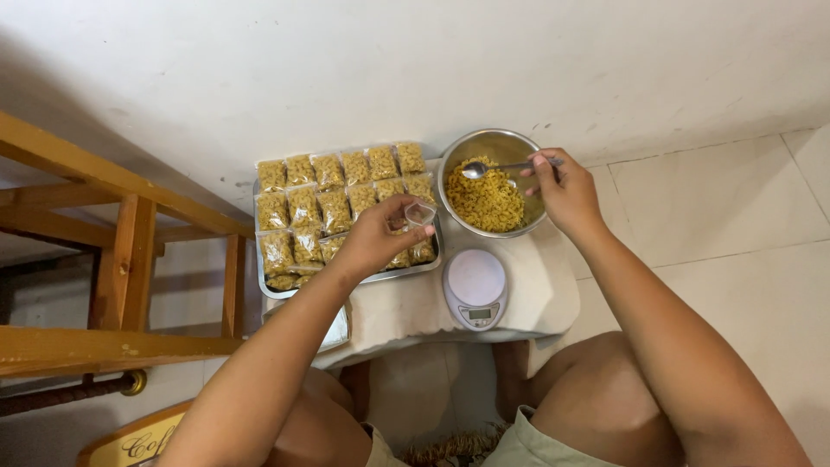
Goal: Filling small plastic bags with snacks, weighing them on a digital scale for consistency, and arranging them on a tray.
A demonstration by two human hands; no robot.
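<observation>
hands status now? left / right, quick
Left hand: closed on a small clear bag, held open above the tray.
Right hand: closed on a spoon over the steel bowl.

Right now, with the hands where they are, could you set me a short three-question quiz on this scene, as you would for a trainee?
1. True or false: the right hand holds a spoon over the metal bowl of yellow snack mix.
2. What does the left hand hold? A) a small clear bag B) a knife C) a lid
3. Fill in: the white kitchen scale has ____ resting on its platform.

Key:
1. True.
2. A. The bag is pinched above the tray of filled packets.
3. Nothing.
</observation>
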